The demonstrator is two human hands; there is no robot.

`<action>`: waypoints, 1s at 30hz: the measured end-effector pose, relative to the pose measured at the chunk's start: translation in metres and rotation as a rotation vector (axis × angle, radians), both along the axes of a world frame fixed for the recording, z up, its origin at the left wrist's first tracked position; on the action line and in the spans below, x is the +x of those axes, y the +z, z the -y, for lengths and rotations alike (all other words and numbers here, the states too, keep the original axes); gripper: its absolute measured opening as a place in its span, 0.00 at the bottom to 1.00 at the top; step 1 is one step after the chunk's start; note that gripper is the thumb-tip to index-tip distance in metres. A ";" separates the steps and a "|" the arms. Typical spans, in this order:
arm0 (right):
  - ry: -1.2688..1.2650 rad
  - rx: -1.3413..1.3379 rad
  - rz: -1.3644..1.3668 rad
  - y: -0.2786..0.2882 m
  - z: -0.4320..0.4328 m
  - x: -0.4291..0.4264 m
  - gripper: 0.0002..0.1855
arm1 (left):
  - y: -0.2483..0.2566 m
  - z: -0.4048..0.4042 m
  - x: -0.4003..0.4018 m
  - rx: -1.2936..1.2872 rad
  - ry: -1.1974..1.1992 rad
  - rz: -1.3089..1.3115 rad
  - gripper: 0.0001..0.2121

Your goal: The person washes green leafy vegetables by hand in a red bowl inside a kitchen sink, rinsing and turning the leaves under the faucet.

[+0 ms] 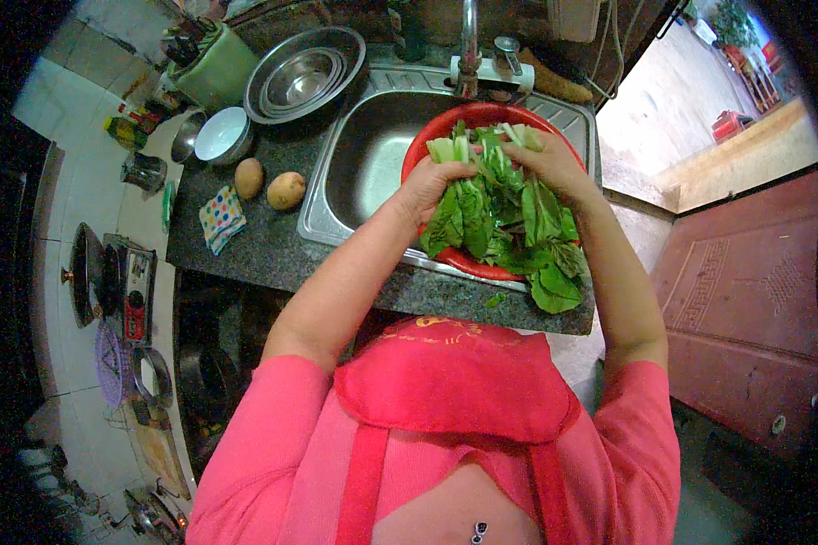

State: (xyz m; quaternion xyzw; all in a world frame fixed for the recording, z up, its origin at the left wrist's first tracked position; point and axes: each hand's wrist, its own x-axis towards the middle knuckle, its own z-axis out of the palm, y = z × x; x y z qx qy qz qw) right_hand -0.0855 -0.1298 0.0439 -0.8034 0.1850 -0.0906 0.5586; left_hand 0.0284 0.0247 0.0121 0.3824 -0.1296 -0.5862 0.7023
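A red plastic basin [417, 146] sits over the right part of the stainless steel sink [375, 163]. Leafy green vegetables [474, 211] fill it, with pale stems towards the tap and broad leaves towards me. My left hand [435, 182] is closed around a bunch at the basin's left side, thumb across the stems. On the right, my right hand [552, 167] grips stems of the same greens, its fingers partly hidden among them. Some leaves hang over the basin's near rim above the counter edge.
A chrome tap [469, 48] stands behind the basin. Left of the sink, two potatoes [286, 191], a dotted cloth [222, 219], a white bowl [222, 135] and nested metal basins [305, 78] rest on the stone counter [266, 248]. A reddish door [743, 306] is at right.
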 end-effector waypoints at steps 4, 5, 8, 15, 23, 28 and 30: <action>0.149 0.008 0.009 -0.010 -0.005 0.006 0.16 | 0.000 0.004 -0.005 -0.024 -0.007 0.014 0.16; 0.176 -0.095 0.010 -0.015 -0.003 0.007 0.16 | -0.001 0.005 -0.005 -0.026 -0.011 0.014 0.16; 0.185 -0.038 -0.031 -0.004 -0.004 0.009 0.18 | -0.002 0.000 -0.001 -0.023 -0.011 0.087 0.14; 0.153 -0.457 -0.024 -0.016 0.014 0.011 0.15 | -0.004 -0.002 0.002 0.045 -0.085 0.123 0.14; 0.024 -0.291 -0.012 -0.032 0.015 0.006 0.15 | -0.011 0.004 0.002 0.126 0.055 0.014 0.14; 0.118 -0.221 -0.031 -0.024 0.002 0.016 0.20 | -0.001 0.012 -0.009 0.137 -0.041 -0.118 0.15; 0.114 -0.147 -0.053 -0.022 0.005 0.012 0.19 | -0.002 0.012 -0.009 0.075 -0.011 -0.017 0.14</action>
